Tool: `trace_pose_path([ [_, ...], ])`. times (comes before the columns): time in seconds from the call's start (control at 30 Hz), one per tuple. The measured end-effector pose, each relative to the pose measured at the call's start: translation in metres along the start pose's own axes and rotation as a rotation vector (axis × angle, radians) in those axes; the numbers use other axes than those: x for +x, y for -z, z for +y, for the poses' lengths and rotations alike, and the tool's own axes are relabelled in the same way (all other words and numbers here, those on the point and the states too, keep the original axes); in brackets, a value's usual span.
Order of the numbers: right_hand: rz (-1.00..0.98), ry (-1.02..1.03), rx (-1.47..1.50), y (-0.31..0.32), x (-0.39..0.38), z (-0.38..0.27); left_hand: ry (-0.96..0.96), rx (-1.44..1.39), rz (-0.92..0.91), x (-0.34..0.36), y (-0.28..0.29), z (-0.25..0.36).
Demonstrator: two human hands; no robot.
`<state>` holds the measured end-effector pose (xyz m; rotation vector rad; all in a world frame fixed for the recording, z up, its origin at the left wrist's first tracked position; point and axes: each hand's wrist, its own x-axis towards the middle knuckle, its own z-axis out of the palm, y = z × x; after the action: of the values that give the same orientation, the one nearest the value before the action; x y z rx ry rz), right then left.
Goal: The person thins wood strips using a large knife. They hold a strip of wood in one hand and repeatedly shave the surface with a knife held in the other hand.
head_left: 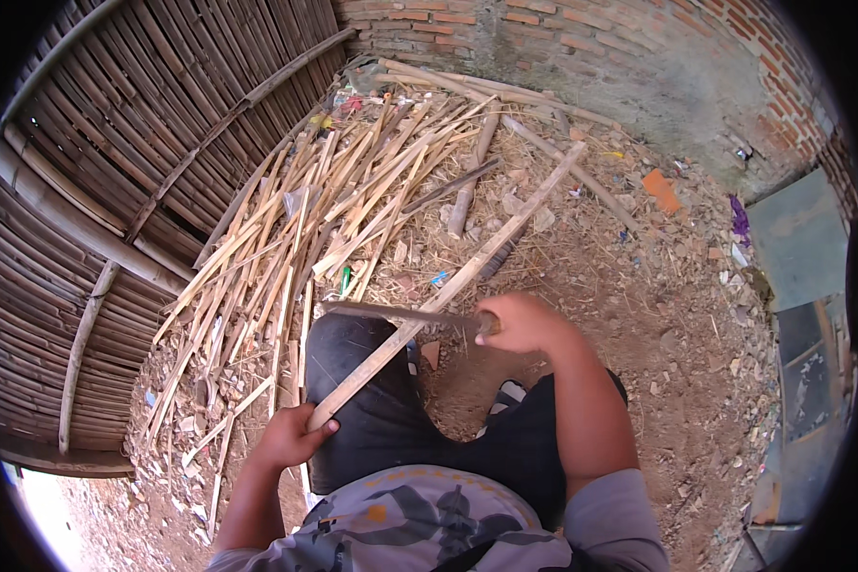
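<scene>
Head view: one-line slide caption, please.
Left hand grips a long, pale wooden strip; right hand holds a dark, long-bladed tool across it.

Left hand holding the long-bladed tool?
No, the right hand holds the long-bladed tool; the left hand grips the wooden strip's near end.

Nothing legible anywhere right now! On the near side, yellow marks (414,472) arc across the grey shirt (405,534), possibly lettering, too blurred to read.
</scene>
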<state>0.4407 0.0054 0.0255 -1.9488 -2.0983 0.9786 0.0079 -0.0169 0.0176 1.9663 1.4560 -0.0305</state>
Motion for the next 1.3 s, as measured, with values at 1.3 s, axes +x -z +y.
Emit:
trace_pose_path([
  [1.3,0.259,-0.158,0.282,-0.004,0.009,0.042,-0.078,0.064,0.053,0.002,-0.001,0.000],
])
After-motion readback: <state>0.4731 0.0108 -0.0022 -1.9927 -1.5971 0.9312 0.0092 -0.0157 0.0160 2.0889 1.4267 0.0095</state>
